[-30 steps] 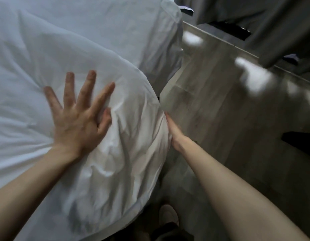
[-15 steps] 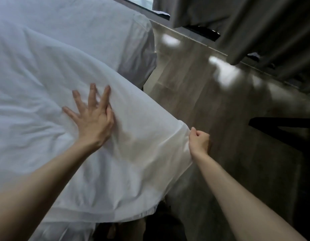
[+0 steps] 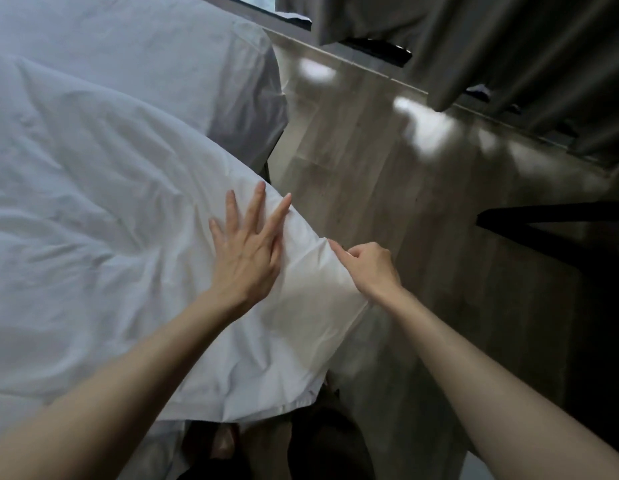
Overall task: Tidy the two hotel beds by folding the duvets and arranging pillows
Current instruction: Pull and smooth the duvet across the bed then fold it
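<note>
My left hand [image 3: 247,251] lies flat on the duvet [image 3: 93,220], fingers straight and spread, pressing the cloth just inside its draped edge. My right hand [image 3: 372,268] is beside it at that edge: the index finger is stretched out and touches the fold, the other fingers are curled in, and I cannot tell whether they pinch the fabric. The white, creased duvet covers the near part of the bed [image 3: 145,46] and spills over the bed's side edge, its lower corner hanging toward the wooden floor [image 3: 370,168]. Beyond it the bed's far corner shows bare sheet. Grey curtains [image 3: 509,46] hang past the floor.
</note>
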Tool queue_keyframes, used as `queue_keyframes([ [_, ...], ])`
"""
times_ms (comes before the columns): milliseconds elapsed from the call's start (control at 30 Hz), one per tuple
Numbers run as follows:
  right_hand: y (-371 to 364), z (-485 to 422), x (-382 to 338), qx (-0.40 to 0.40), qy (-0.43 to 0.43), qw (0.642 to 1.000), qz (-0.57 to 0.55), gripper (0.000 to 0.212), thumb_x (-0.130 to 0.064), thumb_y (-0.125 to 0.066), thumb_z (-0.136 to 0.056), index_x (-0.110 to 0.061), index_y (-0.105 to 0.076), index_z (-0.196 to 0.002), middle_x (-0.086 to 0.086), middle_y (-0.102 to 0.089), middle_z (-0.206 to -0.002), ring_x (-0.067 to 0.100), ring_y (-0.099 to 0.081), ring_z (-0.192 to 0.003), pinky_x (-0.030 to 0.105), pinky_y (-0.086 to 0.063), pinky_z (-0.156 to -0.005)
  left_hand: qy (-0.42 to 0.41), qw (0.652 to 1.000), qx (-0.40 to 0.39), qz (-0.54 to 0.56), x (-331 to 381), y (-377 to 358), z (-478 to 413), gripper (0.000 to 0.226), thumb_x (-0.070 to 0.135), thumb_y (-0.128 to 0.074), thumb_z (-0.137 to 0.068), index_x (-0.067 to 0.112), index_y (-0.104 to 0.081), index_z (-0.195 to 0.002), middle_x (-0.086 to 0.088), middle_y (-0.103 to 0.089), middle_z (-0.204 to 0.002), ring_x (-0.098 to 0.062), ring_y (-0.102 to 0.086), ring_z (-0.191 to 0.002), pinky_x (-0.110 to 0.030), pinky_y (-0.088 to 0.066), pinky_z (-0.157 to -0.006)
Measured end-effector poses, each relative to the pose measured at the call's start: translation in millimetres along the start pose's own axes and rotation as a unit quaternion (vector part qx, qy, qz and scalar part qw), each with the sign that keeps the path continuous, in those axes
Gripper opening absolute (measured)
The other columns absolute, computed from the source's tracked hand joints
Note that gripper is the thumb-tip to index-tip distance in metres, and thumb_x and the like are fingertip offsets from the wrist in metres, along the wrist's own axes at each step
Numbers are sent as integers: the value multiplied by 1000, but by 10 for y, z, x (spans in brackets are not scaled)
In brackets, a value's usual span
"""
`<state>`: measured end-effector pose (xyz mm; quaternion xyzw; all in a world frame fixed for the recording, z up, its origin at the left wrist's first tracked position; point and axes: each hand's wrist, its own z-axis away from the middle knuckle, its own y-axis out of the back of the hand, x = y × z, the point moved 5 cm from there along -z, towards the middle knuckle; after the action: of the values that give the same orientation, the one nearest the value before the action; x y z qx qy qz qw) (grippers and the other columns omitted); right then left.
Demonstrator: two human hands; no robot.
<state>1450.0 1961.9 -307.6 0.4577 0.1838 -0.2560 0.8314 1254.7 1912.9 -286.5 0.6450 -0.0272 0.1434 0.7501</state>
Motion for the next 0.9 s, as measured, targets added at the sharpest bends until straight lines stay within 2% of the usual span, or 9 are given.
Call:
queue_keyframes([
  [67,70,21,-90,-3,50,999,-18,59,-43,-61,-86,-17,-24,-48,0,-22,-52,16,-21,-52,32,-20,-49,0,1000,10,11,52,27,-9,58,40,-11,-94,41,-8,-152,-1,2,-163,-41,6,-146,-65,-18,-107],
  [167,227,63,-40,85,70,994,-22,54,-27,-60,-86,-15,-26,-46,4,-21,-54,16,-20,-55,34,-21,-50,9,999,31,31,121,67,-19,56,31,-24,-98,39,-11,-153,-1,1,-163,-42,6,-146,-66,-16,-108],
  [333,341,168,797,195,-161,952,-170,44,-9,-52,-85,-15,-34,-46,3,-26,-50,18,-28,-54,31,-25,-51,28,998,38,-30,120,-8,45,56,37,-25,-97,44,-15,-151,2,3,-163,-47,9,-144,-70,-3,-107],
  [433,197,156,904,192,-216,941,-177,43,-9,-51,-86,-13,-39,-46,3,-34,-48,21,-33,-50,31,-30,-51,30,999,-6,-43,14,-85,71,56,36,-25,-98,44,-11,-152,0,3,-163,-52,4,-142,-68,-12,-107],
  [500,134,124,894,155,-219,953,-140,35,-16,-52,-91,-10,-52,-57,13,-54,-66,28,-52,-67,31,-39,-64,8,999,-15,-41,-29,-76,106,57,35,-27,-99,42,-6,-151,-2,3,-163,-50,1,-143,-64,-16,-109],
  [567,69,88,907,83,-206,970,-98,19,-23,-52,-95,-8,-64,-97,17,-65,-105,33,-58,-101,32,-44,-85,-8,999,-13,-49,-90,-34,153,59,34,-33,-101,41,-3,-151,-1,6,-162,-43,3,-146,-62,-15,-112],
  [633,7,133,842,-1,-172,985,-15,44,-31,-51,-96,-14,-48,-137,11,-53,-138,33,-44,-129,33,-35,-104,-25,998,2,-62,-148,32,207,61,35,-37,-100,41,-7,-152,-1,5,-162,-38,4,-147,-63,-12,-112],
  [767,-121,229,247,-13,2,998,58,54,-32,-51,-97,-21,-36,-148,7,-38,-152,29,-32,-138,31,-26,-110,2,997,15,-82,-454,171,361,59,38,-37,-99,41,-10,-152,0,5,-162,-34,7,-148,-66,-5,-111],
  [900,-382,348,-703,-74,157,981,88,61,-33,-49,-98,-40,-21,-151,-2,-14,-161,25,-11,-147,41,-18,-117,67,991,62,-99,-958,387,568,57,37,-36,-99,39,-15,-152,-1,3,-163,-36,9,-147,-71,-5,-108],
])
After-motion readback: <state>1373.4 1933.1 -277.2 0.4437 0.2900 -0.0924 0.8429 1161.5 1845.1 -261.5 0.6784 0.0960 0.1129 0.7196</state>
